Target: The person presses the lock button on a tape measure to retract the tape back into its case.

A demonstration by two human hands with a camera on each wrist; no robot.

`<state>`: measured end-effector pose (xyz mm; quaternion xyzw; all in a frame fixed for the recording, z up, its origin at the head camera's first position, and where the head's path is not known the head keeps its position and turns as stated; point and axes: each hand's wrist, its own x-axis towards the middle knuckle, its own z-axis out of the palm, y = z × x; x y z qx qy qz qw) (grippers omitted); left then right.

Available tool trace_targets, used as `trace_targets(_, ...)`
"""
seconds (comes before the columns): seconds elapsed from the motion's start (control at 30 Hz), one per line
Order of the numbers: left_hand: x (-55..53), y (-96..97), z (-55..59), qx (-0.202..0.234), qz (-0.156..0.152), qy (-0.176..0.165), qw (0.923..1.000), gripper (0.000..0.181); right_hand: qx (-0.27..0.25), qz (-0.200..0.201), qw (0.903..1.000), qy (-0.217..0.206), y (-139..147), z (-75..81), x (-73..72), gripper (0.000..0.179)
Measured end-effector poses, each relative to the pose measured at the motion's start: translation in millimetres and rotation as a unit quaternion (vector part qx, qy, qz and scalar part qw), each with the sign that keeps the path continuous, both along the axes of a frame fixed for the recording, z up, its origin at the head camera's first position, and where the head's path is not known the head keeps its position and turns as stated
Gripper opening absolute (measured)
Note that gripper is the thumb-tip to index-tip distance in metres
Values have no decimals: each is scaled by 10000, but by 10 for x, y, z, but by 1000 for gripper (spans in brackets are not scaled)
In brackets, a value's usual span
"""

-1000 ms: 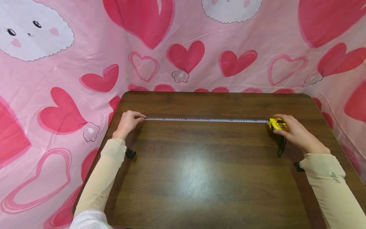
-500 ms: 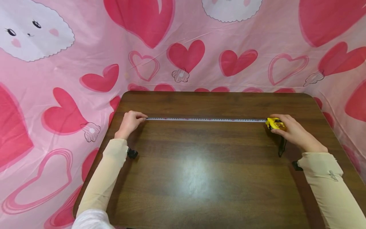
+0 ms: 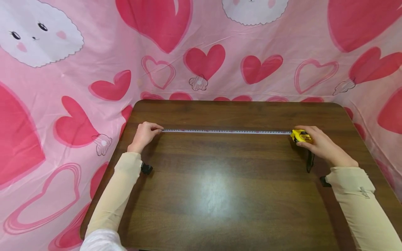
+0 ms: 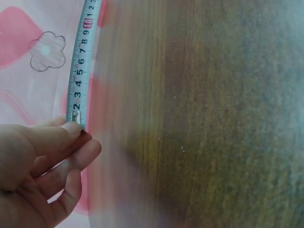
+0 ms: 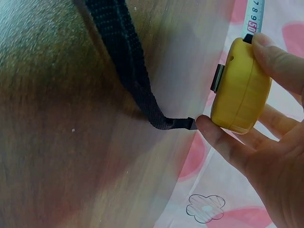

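A yellow tape measure (image 3: 301, 136) has its white blade (image 3: 226, 131) drawn out straight, running left to right across the far part of the table. With thumb and fingertips my left hand (image 3: 143, 136) pinches the blade's free end; its low centimetre numbers show in the left wrist view, just past the thumb (image 4: 71, 128). My right hand (image 3: 323, 144) grips the yellow case at the other end. Around the red 50 mark the blade (image 5: 253, 21) meets the case (image 5: 242, 90) in the right wrist view. From the case hangs a black wrist strap (image 5: 137, 90).
Beneath the hands is a brown wood-grain table (image 3: 213, 195) with rounded corners. Pink cloth (image 3: 267, 35) printed with hearts hangs behind it and along both sides. Each wrist carries a small black camera, one by the left cuff (image 3: 146, 168).
The hands have come slightly closer together: my right hand with the case moved a little left, and my left hand a little right. The drawn-out blade is somewhat shorter.
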<state>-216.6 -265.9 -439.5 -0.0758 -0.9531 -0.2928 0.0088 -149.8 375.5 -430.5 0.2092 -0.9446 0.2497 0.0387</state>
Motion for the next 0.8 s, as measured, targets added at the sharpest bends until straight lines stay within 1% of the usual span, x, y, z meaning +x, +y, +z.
trace_targets(0.2, 4, 9, -27, 29, 70, -48, 10000, 14, -12, -5, 10000, 48, -5, -2, 7, 60)
trace_targets(0.8, -5, 129, -58, 77, -35, -23, 10000, 14, -46, -11, 10000, -66, -39, -4, 14, 60)
